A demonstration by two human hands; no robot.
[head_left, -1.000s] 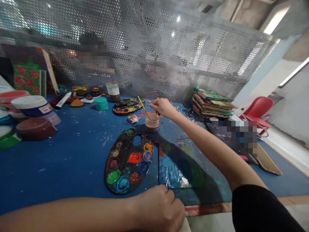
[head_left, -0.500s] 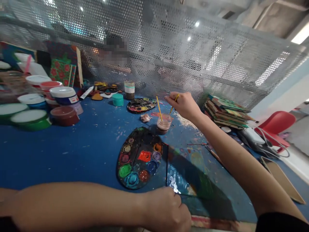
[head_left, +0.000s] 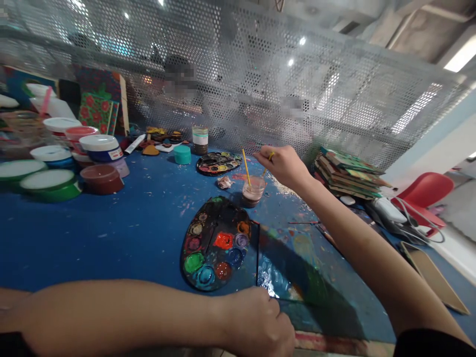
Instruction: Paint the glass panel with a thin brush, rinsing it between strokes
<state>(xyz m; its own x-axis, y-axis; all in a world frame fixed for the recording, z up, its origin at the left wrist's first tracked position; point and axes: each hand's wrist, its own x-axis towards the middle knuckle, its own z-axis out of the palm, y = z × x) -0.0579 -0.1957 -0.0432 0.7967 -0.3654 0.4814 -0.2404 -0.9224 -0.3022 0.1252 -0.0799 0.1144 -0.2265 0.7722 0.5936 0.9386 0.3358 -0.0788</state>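
My right hand [head_left: 283,166] is closed on a yellow-handled paintbrush [head_left: 265,171], held over a clear plastic cup [head_left: 253,191] of murky water. The brush's lower end reaches down at the cup's far rim; its tip is hidden. Another yellow-handled brush [head_left: 246,167] leans inside the cup. My left hand [head_left: 258,322] is curled into a fist by the lower edge of a dark, glossy painted picture [head_left: 278,277]; what its fingers hold, if anything, is hidden. Just left of the picture lies a black oval palette [head_left: 211,233] with wells of red, green, blue and orange paint.
Paint tubs [head_left: 100,148] crowd the left side. A second palette [head_left: 218,162], a crumpled tissue [head_left: 224,183], a turquoise pot [head_left: 182,154] and a jar [head_left: 200,140] stand farther back. Stacked painted boards [head_left: 347,173] are at right, before a perforated metal screen [head_left: 241,74].
My right hand has shifted slightly, and less of its brush shows beneath the fingers. My left hand stays in place. The view has moved a little.
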